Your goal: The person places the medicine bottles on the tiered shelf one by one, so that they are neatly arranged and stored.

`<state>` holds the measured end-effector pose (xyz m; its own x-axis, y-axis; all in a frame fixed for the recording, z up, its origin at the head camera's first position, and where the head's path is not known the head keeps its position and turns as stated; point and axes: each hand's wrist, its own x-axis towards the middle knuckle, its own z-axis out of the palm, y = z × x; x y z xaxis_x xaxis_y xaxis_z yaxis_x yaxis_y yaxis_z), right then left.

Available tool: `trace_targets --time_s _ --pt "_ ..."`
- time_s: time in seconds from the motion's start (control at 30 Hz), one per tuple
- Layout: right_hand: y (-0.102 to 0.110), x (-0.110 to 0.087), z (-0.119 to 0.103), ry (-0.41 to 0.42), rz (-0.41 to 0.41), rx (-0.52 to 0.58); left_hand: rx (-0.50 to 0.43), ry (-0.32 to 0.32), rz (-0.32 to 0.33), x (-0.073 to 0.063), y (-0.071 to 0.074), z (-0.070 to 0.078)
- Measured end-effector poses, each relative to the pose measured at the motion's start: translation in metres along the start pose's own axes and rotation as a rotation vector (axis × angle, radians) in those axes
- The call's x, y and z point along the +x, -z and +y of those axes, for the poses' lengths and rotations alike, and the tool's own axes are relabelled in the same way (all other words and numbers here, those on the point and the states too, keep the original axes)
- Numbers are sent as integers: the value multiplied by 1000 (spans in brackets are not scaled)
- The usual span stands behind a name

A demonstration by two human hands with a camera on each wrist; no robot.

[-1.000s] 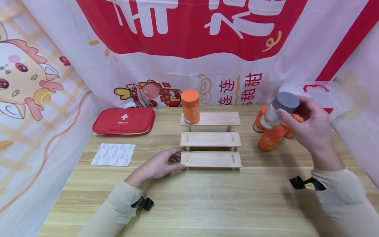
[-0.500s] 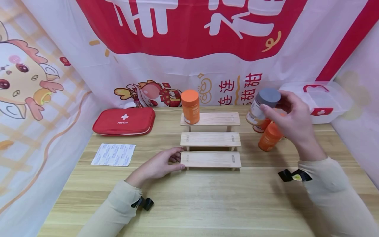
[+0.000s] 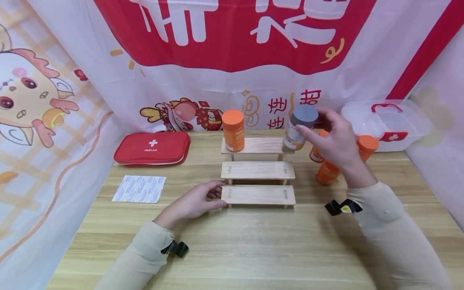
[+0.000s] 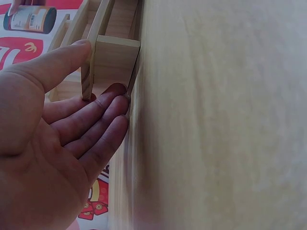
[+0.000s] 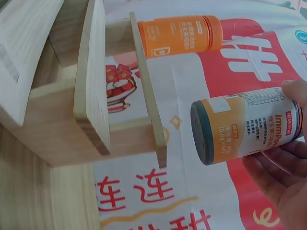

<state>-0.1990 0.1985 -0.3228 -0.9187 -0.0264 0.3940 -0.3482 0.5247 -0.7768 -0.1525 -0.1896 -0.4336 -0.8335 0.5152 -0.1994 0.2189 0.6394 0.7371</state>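
My right hand (image 3: 335, 139) grips a supplement bottle (image 3: 294, 135) with a grey lid and white-and-orange label by its upper part. It hangs over the right end of the top step (image 3: 262, 144); in the right wrist view a gap shows between the bottle's base (image 5: 202, 133) and the board. An orange bottle (image 3: 233, 135) stands upright on that step's left end. My left hand (image 3: 193, 200) pinches the left end of the lowest wooden step (image 3: 257, 195), thumb at the front corner, index finger at the back; the other fingers stretch out beside it.
Several orange bottles (image 3: 328, 172) stand on the table right of the steps, partly behind my right hand. A clear plastic box (image 3: 409, 121) sits at the back right. Leftward lie a red first-aid pouch (image 3: 152, 148) and a white printed packet (image 3: 139, 189).
My right hand has carried the grey-lidded bottle leftward, from above the orange bottles to over the top step's right end. The left hand stays where it was.
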Motion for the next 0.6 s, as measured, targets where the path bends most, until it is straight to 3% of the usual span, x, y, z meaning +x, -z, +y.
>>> trace_targets --time_s 0.6 --pt "-29 12 3 1 -91 13 6 6 4 -1 0 1"
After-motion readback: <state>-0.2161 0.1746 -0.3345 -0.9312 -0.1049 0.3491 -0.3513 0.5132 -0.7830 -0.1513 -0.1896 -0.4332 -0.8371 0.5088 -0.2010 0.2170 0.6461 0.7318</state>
